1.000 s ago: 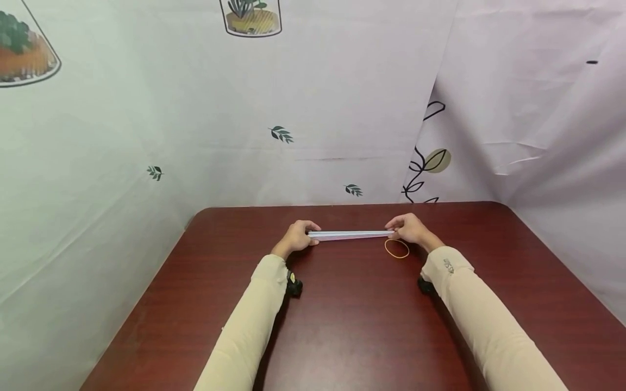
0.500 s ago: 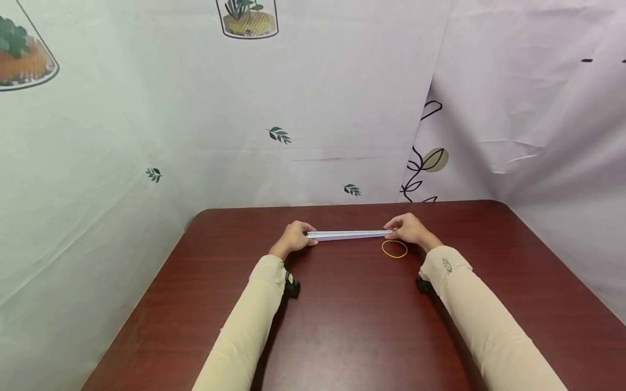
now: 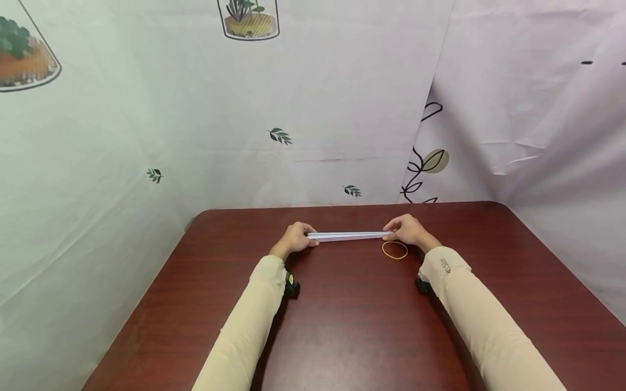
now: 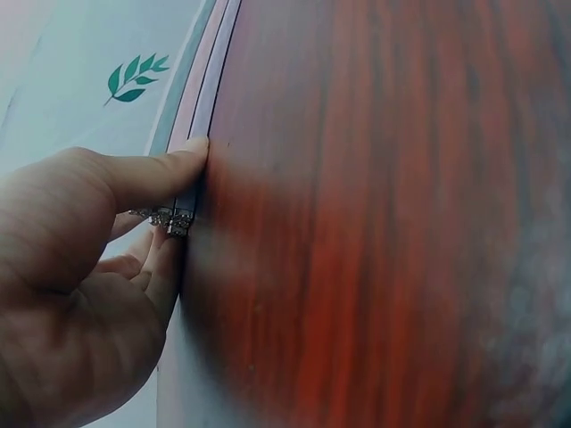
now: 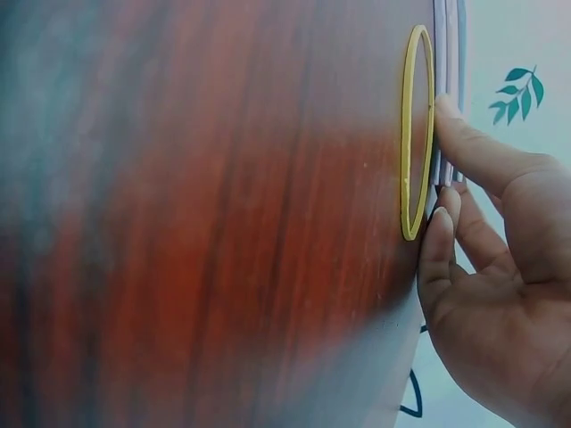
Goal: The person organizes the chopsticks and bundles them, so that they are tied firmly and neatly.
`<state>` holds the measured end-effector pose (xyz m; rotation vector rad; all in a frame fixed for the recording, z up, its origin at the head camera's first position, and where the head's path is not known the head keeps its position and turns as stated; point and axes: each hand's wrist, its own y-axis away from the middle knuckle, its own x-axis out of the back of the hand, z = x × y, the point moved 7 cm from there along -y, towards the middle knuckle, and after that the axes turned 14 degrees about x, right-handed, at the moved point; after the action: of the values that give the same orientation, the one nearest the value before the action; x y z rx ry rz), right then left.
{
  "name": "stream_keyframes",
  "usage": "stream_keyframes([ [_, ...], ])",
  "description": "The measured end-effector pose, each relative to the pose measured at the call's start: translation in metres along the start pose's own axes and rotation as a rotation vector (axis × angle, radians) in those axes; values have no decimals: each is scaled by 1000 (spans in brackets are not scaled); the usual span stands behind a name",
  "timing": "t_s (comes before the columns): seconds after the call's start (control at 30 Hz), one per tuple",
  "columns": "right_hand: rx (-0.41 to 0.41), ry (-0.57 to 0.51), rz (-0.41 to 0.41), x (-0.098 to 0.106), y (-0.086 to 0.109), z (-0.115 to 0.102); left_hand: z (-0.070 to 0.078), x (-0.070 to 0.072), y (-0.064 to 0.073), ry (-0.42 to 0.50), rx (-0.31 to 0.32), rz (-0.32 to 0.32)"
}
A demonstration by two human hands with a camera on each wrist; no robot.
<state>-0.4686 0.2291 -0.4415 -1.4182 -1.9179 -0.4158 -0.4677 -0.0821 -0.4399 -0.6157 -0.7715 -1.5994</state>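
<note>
Near the far side of the table, my left hand (image 3: 295,237) pinches one end of a bundle of long thin strips (image 3: 349,235), coloured white, pink and lilac. My right hand (image 3: 409,229) holds the other end between thumb and fingers. The bundle lies sideways, low over the tabletop; its exact kind is unclear. Shiny, rough-looking tips show by the left fingers in the left wrist view. A yellow rubber band (image 5: 405,143) lies on the table beside the right thumb, in front of the right hand and apart from the bundle.
The dark red-brown wooden table (image 3: 362,326) has rounded far corners. Behind it and at the sides hangs pale patterned cloth (image 3: 323,108). Each wrist wears a small black device, such as the left one (image 3: 292,286).
Both hands keep their grip on the bundle and stay nearly in place. The view shifts slightly; the strips look a little more closely lined up than a second ago.
</note>
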Motion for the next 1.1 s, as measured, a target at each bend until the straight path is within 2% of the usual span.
stream_keyframes([
  [0.3,47,18,-11,-1,2,-4,2,-4,-1,-34,-22,19],
  [0.6,42,5,-35,-1,-1,-2,4,-3,-3,-44,-32,35],
  [0.87,166,129,-94,-2,-1,-12,9,-6,-2,-92,-10,18],
  [1.1,178,157,-129,-6,0,-18,10,-9,-4,-129,-29,6],
])
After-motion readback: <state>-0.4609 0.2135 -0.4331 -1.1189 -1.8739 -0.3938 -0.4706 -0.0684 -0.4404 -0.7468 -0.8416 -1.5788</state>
